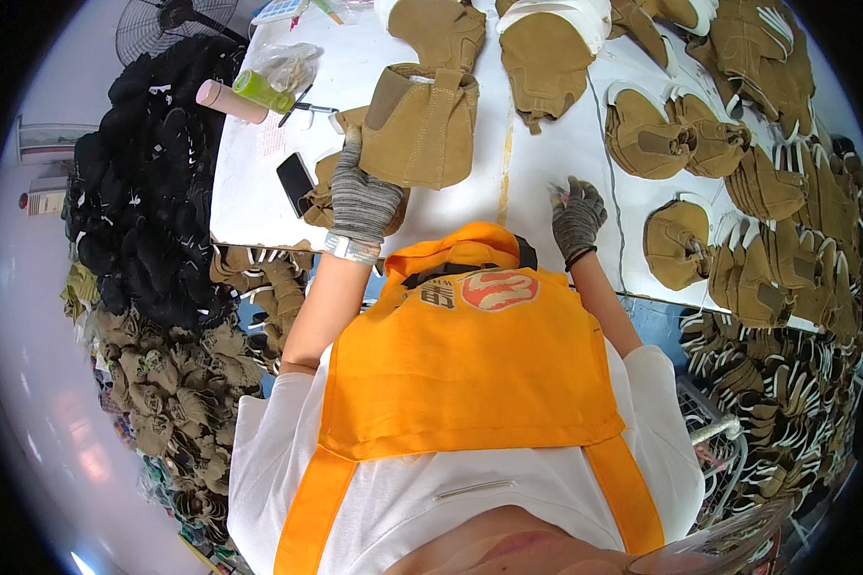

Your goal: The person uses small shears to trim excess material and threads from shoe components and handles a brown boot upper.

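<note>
The left hand (pixel 362 196), in a grey glove, is closed on the bottom corner of a tan boot top (pixel 422 123). The boot top lies on the white desk (pixel 537 144), just ahead of that hand and a bit to its right. Its long side runs away from the person, up the desk. The right hand (pixel 577 213), also in a grey glove, is off to the right, well apart from the boot top. Its fingers are bent in close together, and I cannot tell if it pinches something small. So the left hand is the near one. A black phone (pixel 295 180) lies just left of the left hand.
</note>
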{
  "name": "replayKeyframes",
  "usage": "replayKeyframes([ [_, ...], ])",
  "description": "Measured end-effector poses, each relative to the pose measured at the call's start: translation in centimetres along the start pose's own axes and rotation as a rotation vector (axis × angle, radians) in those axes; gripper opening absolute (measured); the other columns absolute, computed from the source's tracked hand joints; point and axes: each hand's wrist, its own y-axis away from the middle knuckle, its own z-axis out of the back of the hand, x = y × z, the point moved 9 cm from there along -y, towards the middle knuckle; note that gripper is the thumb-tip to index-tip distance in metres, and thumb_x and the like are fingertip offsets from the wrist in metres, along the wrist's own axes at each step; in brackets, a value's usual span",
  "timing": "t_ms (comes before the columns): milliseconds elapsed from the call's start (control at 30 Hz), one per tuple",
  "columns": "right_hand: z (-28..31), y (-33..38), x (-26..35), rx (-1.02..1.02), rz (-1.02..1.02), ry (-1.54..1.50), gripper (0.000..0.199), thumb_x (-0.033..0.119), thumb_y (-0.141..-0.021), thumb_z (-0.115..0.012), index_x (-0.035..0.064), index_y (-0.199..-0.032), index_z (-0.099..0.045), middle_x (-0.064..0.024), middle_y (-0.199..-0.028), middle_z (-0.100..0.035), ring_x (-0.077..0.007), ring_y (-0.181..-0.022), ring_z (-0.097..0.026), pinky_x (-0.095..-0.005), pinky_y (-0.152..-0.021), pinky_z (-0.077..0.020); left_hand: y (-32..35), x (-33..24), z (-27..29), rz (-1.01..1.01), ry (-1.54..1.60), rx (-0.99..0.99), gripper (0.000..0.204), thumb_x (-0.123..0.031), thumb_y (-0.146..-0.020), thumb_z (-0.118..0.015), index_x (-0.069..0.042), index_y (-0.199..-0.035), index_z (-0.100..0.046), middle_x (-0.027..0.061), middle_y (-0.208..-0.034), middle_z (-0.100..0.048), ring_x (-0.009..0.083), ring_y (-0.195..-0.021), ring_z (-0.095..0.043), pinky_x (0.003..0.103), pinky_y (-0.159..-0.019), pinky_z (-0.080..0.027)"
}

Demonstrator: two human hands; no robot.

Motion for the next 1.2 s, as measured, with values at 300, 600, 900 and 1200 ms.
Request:
replayKeyframes([
  [300, 3.9, -1.7, 18.4, 1.339, -0.420, -2.206, 0.060, 0.048, -0.095, -0.048, 0.0040, -0.136, -0.043, -0.0123, -0.131, -0.052, -0.0226, -0.119, -0.051, -0.0378, -0.101, -0.0416, 3.3, 2.0, -2.0, 0.074, -0.312, 0.215, 0.065, -0.032, -0.089, -0.063, -0.005, -0.142, -0.035, 0.0140, -0.135, -0.048, 0.0300, -0.127, -0.045, 0.047, -0.108, -0.037],
  [600, 9.9, -2.8, 22.0, 1.136, 0.169, -1.640, 0.073, 0.051, -0.089, -0.056, 0.0009, -0.138, -0.039, -0.0155, -0.135, -0.048, -0.0246, -0.125, -0.046, -0.0364, -0.103, -0.0387, 8.1, -5.3, -1.5, -0.397, -1.159, 0.052, 0.114, -0.032, -0.072, -0.082, -0.012, -0.152, -0.004, 0.0189, -0.155, -0.017, 0.0298, -0.141, -0.024, 0.038, -0.111, -0.029],
  [900, 9.4, -4.8, 35.0, 0.465, 1.029, -0.828, 0.047, 0.015, -0.084, -0.069, 0.0025, -0.125, -0.051, -0.0152, -0.103, -0.067, -0.0266, -0.091, -0.066, -0.0325, -0.073, -0.0557, 10.9, -17.2, 3.0, -0.458, -0.781, -0.095, 0.089, -0.013, -0.081, -0.070, -0.004, -0.150, -0.015, 0.0184, -0.148, -0.033, 0.0265, -0.129, -0.042, 0.031, -0.105, -0.039],
  [1200, -2.4, -6.0, 37.6, 1.036, -0.040, -1.134, 0.057, 0.038, -0.081, -0.071, -0.0032, -0.118, -0.058, -0.0167, -0.101, -0.066, -0.0250, -0.087, -0.064, -0.0349, -0.075, -0.0533, 6.4, -18.7, 13.1, -0.294, -0.593, -0.164, 0.053, -0.017, -0.089, -0.066, -0.001, -0.135, -0.047, 0.0119, -0.126, -0.058, 0.0211, -0.112, -0.058, 0.032, -0.096, -0.048],
])
